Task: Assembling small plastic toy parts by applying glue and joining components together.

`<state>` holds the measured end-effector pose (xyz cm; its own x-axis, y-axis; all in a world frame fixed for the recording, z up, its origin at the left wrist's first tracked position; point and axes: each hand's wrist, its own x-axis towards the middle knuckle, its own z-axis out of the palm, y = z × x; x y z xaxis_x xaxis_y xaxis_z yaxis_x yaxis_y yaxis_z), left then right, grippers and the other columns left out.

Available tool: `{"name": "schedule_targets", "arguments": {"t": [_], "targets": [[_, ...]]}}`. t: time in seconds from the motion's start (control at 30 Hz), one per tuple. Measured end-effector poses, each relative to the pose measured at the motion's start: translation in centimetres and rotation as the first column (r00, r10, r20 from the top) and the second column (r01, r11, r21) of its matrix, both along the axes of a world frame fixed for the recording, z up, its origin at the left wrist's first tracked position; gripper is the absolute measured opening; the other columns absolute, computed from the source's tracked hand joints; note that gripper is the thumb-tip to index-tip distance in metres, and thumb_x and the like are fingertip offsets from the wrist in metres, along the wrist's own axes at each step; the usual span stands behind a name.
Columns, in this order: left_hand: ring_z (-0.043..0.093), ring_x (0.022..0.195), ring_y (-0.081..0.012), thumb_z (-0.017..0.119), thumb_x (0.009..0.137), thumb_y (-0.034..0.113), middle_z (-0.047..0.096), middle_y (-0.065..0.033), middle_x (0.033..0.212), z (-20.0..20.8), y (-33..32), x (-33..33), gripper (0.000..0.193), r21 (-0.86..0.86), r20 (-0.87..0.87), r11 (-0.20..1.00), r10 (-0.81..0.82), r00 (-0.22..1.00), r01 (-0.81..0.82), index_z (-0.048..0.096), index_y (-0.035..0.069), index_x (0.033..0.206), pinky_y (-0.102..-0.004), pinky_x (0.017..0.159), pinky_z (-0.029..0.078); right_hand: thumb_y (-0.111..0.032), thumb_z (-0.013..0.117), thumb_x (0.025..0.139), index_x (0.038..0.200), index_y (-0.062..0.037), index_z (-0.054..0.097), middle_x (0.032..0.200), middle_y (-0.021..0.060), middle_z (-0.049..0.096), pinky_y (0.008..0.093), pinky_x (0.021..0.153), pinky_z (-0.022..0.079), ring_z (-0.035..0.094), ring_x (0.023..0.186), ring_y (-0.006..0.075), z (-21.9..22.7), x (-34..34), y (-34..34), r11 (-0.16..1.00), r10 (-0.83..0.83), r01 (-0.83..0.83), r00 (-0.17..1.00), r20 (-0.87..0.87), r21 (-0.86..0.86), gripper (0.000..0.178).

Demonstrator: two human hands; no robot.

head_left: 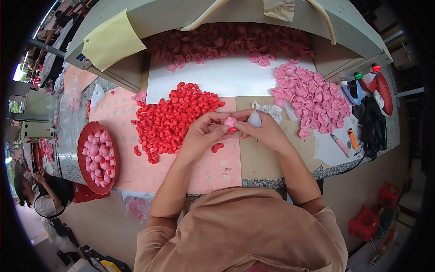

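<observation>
Both my hands meet over the middle of the worktable. Between the fingertips is a small pink rounded piece [230, 121] with a red piece [232, 129] against its underside. My left hand [205, 132] pinches it from the left. My right hand [265, 129] touches it from the right and also holds a small whitish squeeze bottle [254, 119] with a thin needle tip pointing up. Left of my hands spreads a heap of glossy red pieces [176, 118], and a couple of loose red pieces [218, 147] lie just below my left hand. A heap of pink pieces [312, 99] lies to the right.
A red scalloped bowl [86, 170] of pink-and-red pieces stands at the left edge. More pink pieces [226, 43] fill the grey housing [172, 13] at the back. An orange lighter [352, 138], a tube [340, 144] and a black bag [374, 127] lie right. A person [43, 190] sits far left.
</observation>
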<state>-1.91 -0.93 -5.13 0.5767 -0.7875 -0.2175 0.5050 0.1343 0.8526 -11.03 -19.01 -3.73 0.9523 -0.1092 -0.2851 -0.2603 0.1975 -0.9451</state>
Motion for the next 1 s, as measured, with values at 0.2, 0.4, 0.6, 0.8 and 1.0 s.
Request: {"name": "schedule_targets", "arguments": {"t": [0.2,0.4,0.6,0.8,1.0], "targets": [[0.061,0.097,-0.0142,0.057,0.089,0.003,0.06,-0.0081,0.109,0.18,0.1,0.03,0.029,0.011,-0.002,1.0,-0.014,1.0,0.014,0.053,0.0,0.117,-0.0291,0.087,0.052,-0.018,0.065,0.085,0.112,0.0021,0.058,0.09,0.0051,0.062,0.0239,0.065,0.05,0.058,0.071,0.009,0.17,-0.04,-0.29,0.998,0.053,-0.054,0.997,-0.06,-0.017,0.034],[0.06,0.099,-0.0121,0.058,0.088,0.001,0.06,-0.0063,0.11,0.29,0.14,-0.12,0.028,0.002,0.047,1.0,-0.013,0.999,0.013,0.055,0.0,0.116,-0.0266,0.087,0.051,-0.019,0.065,0.085,0.112,0.0024,0.059,0.086,0.0044,0.063,0.023,0.062,0.048,0.058,0.068,0.0091,0.51,-0.05,-0.39,0.994,0.085,-0.09,0.993,-0.077,-0.063,0.035],[0.059,0.101,-0.0118,0.059,0.086,-0.002,0.055,-0.0031,0.112,0.03,0.19,0.02,0.026,0.017,0.087,1.0,-0.014,0.996,0.013,0.058,0.0,0.112,-0.0243,0.085,0.051,-0.015,0.065,0.084,0.11,0.0018,0.06,0.084,0.004,0.063,0.0226,0.062,0.048,0.058,0.068,0.0088,0.41,-0.07,-0.29,0.995,0.08,-0.083,0.995,-0.059,-0.056,0.031],[0.059,0.101,-0.0118,0.059,0.086,-0.003,0.054,-0.0021,0.111,0.09,0.27,0.01,0.025,0.031,0.091,0.999,-0.014,0.996,0.011,0.059,0.0,0.111,-0.0237,0.085,0.051,-0.012,0.065,0.084,0.106,0.0012,0.062,0.083,0.0029,0.062,0.0229,0.063,0.048,0.057,0.071,0.0079,-0.23,-0.02,-0.2,0.993,0.067,-0.07,0.997,-0.034,-0.097,0.027],[0.058,0.101,-0.0117,0.058,0.086,-0.003,0.054,-0.0015,0.11,0.14,0.25,0.06,0.024,0.039,0.101,0.999,-0.021,0.995,0.017,0.06,-0.001,0.11,-0.0236,0.085,0.05,-0.012,0.065,0.084,0.105,0.0008,0.062,0.084,0.0026,0.062,0.0225,0.063,0.048,0.057,0.07,0.0078,-0.29,-0.05,-0.09,0.992,0.05,-0.054,0.998,-0.044,-0.109,0.025]]}}
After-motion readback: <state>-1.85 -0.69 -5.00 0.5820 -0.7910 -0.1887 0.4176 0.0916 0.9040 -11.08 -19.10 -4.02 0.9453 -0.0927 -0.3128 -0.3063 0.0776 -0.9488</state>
